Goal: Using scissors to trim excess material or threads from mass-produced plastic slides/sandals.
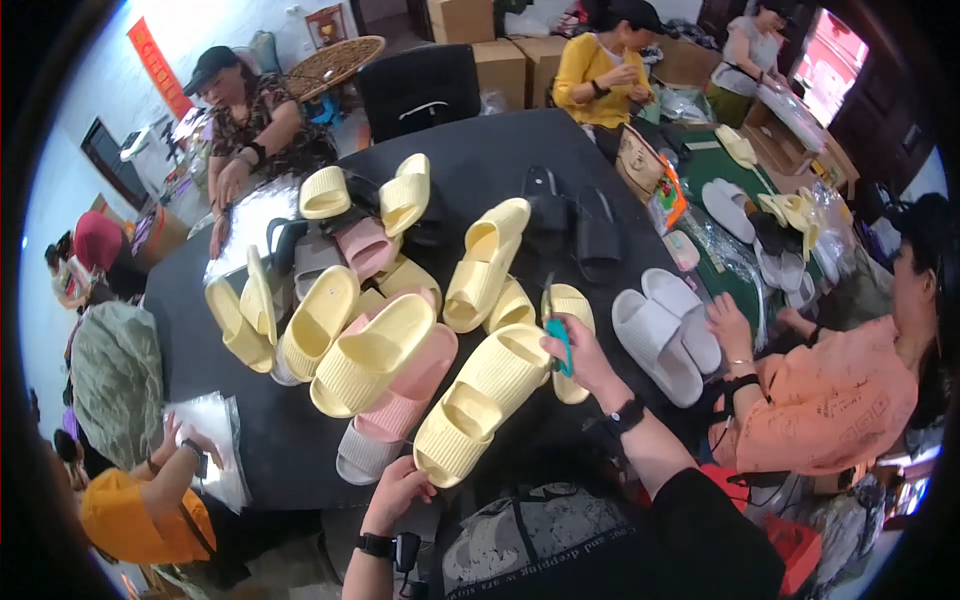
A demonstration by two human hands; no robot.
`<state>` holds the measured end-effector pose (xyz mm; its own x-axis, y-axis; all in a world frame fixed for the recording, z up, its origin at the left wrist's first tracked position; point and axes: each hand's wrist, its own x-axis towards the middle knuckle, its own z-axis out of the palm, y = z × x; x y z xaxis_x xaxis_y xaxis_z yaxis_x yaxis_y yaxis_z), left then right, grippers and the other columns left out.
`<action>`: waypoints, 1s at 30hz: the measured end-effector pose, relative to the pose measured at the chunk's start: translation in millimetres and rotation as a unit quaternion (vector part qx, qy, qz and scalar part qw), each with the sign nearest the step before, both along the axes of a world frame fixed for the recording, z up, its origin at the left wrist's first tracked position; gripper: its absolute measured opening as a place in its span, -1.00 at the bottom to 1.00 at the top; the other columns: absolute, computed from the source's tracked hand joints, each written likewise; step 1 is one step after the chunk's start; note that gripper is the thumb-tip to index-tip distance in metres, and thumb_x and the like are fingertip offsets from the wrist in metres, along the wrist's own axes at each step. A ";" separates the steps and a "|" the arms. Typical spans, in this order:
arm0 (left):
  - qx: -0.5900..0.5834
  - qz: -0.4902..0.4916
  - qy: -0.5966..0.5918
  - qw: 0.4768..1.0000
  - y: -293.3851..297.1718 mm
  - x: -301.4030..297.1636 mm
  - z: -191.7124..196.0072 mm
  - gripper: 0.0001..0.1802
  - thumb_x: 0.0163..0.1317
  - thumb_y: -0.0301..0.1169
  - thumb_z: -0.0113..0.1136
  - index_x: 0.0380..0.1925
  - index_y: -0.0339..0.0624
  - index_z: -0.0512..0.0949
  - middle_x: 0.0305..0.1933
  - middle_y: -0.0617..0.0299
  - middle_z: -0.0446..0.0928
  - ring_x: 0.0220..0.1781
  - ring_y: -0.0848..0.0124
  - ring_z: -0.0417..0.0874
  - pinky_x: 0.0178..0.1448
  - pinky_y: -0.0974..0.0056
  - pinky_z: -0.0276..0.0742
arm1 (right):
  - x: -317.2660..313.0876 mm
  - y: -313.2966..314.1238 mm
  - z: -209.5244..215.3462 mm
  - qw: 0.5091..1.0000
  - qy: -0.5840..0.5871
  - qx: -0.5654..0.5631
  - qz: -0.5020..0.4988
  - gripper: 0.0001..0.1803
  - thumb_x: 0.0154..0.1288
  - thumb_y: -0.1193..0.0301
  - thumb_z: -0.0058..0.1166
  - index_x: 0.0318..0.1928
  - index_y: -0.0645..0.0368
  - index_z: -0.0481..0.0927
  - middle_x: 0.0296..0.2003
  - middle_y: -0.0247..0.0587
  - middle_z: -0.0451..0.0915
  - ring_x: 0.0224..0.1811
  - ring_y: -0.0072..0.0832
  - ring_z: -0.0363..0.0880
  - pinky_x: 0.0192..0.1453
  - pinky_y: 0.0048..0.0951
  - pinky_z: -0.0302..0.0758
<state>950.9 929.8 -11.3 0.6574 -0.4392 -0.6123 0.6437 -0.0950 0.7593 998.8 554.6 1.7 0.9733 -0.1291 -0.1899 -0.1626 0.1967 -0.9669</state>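
Note:
A pale yellow slide slipper (470, 410) with a ribbed strap lies at a slant in front of me. My left hand (398, 490) grips its near end between thumb and fingers. In my right hand (585, 352) is a pair of scissors (559, 345) with a teal handle, its thin blades pointing away, close to the slipper's far end. Just left of this slipper, another yellow slipper (372, 355) rests on a pink slipper (415, 380), with a grey slipper (365, 455) below. One more yellow slipper (570, 310) lies behind my right hand.
Yellow, pink, grey and black slippers pile up on the dark table (270, 430). Grey-white slippers (660, 350) lie at the right, beside a person in orange (830, 400). Plastic bags (215, 450) lie at the left edge near another person's hands. Others work around the green table (715, 175).

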 end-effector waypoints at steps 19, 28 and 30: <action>-0.104 -0.025 -0.195 0.975 -162.4 112.0 17.3 -0.56 0.33 -0.31 -0.02 0.13 -0.35 0.30 -0.14 0.15 0.49 -0.28 0.46 0.57 -0.23 0.40 0.56 | -63.7 -33.0 7.4 0.972 -0.038 -0.053 -0.224 -0.57 0.23 0.45 0.07 0.09 0.22 0.29 -0.42 -0.24 0.48 -0.54 -0.60 0.46 -0.54 -0.62 0.44; 0.030 0.207 -0.349 0.913 -14.6 74.5 42.5 -0.82 0.26 -0.48 0.04 -0.19 -0.34 0.50 -0.37 0.21 0.57 -0.40 0.51 0.60 -0.30 0.43 0.56 | -51.8 21.1 -13.5 0.991 -0.005 -0.064 -0.117 -0.53 0.16 0.44 0.12 0.06 0.28 0.29 -0.46 -0.30 0.47 -0.58 -0.61 0.46 -0.56 -0.65 0.42; 0.028 0.307 -0.316 0.897 19.8 73.6 42.0 -0.83 0.25 -0.51 0.03 -0.20 -0.34 0.49 -0.39 0.19 0.57 -0.41 0.50 0.60 -0.31 0.43 0.55 | -47.5 36.8 -10.3 0.995 0.014 -0.070 -0.073 -0.52 0.16 0.44 0.11 0.07 0.28 0.29 -0.45 -0.30 0.46 -0.56 -0.62 0.47 -0.55 -0.64 0.42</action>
